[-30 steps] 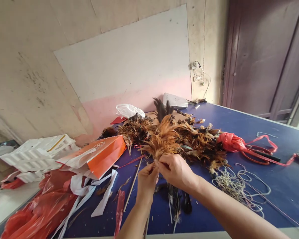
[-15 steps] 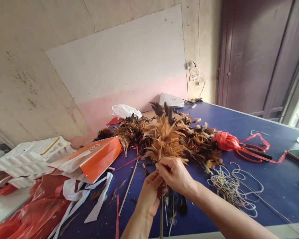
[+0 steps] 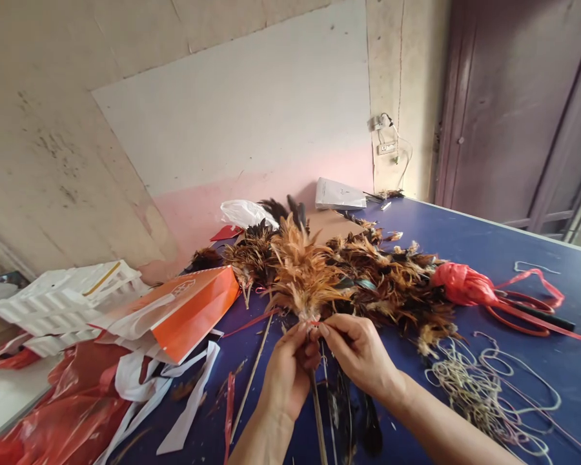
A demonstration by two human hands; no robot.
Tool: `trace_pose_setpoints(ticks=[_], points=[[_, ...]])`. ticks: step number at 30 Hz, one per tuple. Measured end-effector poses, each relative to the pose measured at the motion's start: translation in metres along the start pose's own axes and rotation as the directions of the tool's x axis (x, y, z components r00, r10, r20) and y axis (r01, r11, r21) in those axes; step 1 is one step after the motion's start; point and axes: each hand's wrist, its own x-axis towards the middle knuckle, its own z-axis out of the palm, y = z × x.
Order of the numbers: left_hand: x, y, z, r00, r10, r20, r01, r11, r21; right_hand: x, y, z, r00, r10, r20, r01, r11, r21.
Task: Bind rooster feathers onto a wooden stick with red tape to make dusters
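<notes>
A feather duster (image 3: pixel 303 271) with brown and orange plumes and black tips stands before me, feathers pointing away. My left hand (image 3: pixel 286 365) is closed around the duster's thin stick (image 3: pixel 318 416), just under the feathers. Close beside it, my right hand (image 3: pixel 361 352) pinches a bit of red ribbon (image 3: pixel 312 323) at the base of the plumes. The fingertips of both hands nearly meet there. Below the hands, the stick runs down toward the table's near edge. Loose dark feathers (image 3: pixel 343 413) lie right of the stick.
More brown-black feather bundles (image 3: pixel 392 278) lie behind. A red ribbon ball (image 3: pixel 462 283) and tangled string (image 3: pixel 479 387) are on the right of the blue table (image 3: pixel 469 226). At left are an orange paper bag (image 3: pixel 198 316), red plastic (image 3: pixel 72 407) and white foam trays (image 3: pixel 68 294).
The duster has tilted left at its top. My right hand has moved from over the stick to its right side, and red ribbon now shows between my fingers. The view has shifted slightly.
</notes>
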Motion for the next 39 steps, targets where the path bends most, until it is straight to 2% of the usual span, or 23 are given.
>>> trace_pose_setpoints(ticks=[6,10,16,22,24,27,31,35,39], points=[[0.013,0.002,-0.003,0.987,-0.157,0.023,0.159,0.985,-0.073,0.003,0.006,-0.001,0.997,0.062,-0.052,-0.059,0.996,0.064],[0.018,0.001,-0.007,0.973,-0.221,0.064,0.226,0.97,-0.09,0.003,0.003,0.002,0.995,0.098,-0.026,-0.093,0.985,0.146],[0.02,-0.006,-0.015,0.974,-0.204,0.102,0.216,0.968,-0.128,-0.001,0.004,0.011,0.993,0.099,0.068,-0.11,0.974,0.2],[0.018,-0.012,-0.019,0.973,-0.223,0.058,0.228,0.968,-0.106,-0.004,0.01,0.018,0.991,0.104,0.078,-0.118,0.974,0.196],[0.017,-0.011,-0.02,0.971,-0.223,0.082,0.229,0.97,-0.08,-0.004,0.01,0.018,0.993,0.093,0.078,-0.106,0.976,0.192],[0.019,-0.007,-0.022,0.983,-0.158,0.093,0.159,0.987,-0.008,-0.003,0.009,0.015,0.994,0.083,0.065,-0.091,0.988,0.121],[0.025,0.001,-0.026,0.998,-0.057,0.003,0.057,0.998,0.019,0.001,0.016,0.009,0.985,0.127,0.12,-0.125,0.992,-0.026],[0.031,0.005,-0.03,0.994,-0.109,-0.016,0.108,0.991,-0.074,0.005,0.037,0.005,0.958,0.244,0.151,-0.216,0.96,-0.181],[0.032,0.005,-0.031,0.987,-0.159,-0.037,0.154,0.982,-0.112,0.011,0.054,-0.007,0.939,0.333,0.089,-0.29,0.902,-0.319]])
